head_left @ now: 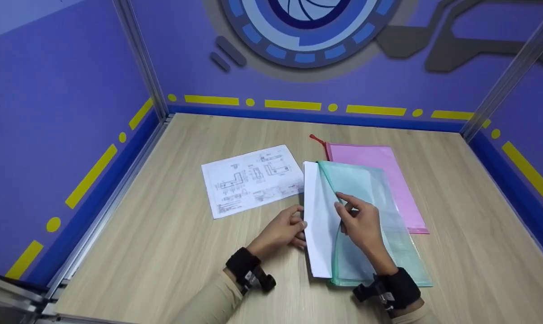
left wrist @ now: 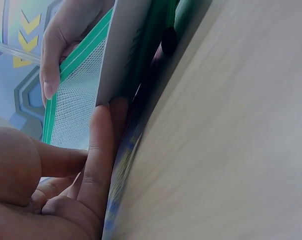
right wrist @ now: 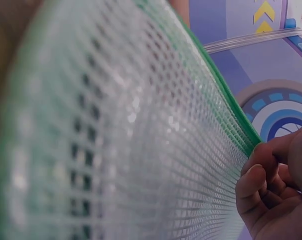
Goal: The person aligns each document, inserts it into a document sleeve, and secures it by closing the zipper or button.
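Observation:
A green mesh zip pouch (head_left: 366, 184) lies with its zipper side to the left, and white paper (head_left: 319, 216) sticks out of that opening. My left hand (head_left: 285, 227) holds the paper's left edge, fingertips partly under it; one finger (left wrist: 98, 150) meets the edge in the left wrist view. With thumb and index finger, my right hand (head_left: 361, 222) pinches the pouch's green zipper edge (right wrist: 235, 110), which is lifted off the paper. How deep the paper sits inside is hard to tell through the mesh.
A printed sheet of technical drawings (head_left: 253, 182) lies to the left, its right edge reaching the white paper. Behind the green pouch, and partly covered by it, is a pink pouch (head_left: 366, 155) with a red cord (head_left: 316, 138). Blue-purple panels (head_left: 96, 67) wall the wooden table (head_left: 163, 252).

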`<state>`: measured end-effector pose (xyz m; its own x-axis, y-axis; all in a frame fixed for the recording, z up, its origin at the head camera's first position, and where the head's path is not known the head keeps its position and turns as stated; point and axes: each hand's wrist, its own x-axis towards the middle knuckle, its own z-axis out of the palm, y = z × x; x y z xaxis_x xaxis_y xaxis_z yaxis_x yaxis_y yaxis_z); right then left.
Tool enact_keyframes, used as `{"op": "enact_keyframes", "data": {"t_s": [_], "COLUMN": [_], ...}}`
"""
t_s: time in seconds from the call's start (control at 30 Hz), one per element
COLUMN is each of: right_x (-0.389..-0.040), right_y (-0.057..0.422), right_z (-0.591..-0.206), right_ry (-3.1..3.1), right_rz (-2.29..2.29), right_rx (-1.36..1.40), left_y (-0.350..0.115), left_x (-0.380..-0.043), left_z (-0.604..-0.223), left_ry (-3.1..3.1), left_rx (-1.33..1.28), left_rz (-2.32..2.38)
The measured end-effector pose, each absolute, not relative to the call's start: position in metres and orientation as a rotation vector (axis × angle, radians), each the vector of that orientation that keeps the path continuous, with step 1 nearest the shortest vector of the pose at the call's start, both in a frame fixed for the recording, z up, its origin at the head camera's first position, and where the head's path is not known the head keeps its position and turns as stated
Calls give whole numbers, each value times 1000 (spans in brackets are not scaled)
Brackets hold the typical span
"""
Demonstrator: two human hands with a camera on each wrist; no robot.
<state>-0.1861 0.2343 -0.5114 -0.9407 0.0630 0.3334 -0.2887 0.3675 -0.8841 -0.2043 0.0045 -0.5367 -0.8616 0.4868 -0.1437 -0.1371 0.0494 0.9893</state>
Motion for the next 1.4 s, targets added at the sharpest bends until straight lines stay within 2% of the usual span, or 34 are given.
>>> {"op": "enact_keyframes", "data": {"t_s": [0.27,0.53,1.4], "right_x": [-184,-184,-176], "right_y": [227,228,211], "right_z": [-510,-515,-517], "right_ry": [-2334,-2317,-2362], "right_rz": [1610,1605,1611], "right_rx": [158,282,373], "left_y": [5,6,17], "left_x": [-204,-203,-195], "left_z": [-538,-538,-535], "left_ry": [1889,1854,1844], "left_rx": [350,340,433], "left_rz": [1855,1868,1877]}}
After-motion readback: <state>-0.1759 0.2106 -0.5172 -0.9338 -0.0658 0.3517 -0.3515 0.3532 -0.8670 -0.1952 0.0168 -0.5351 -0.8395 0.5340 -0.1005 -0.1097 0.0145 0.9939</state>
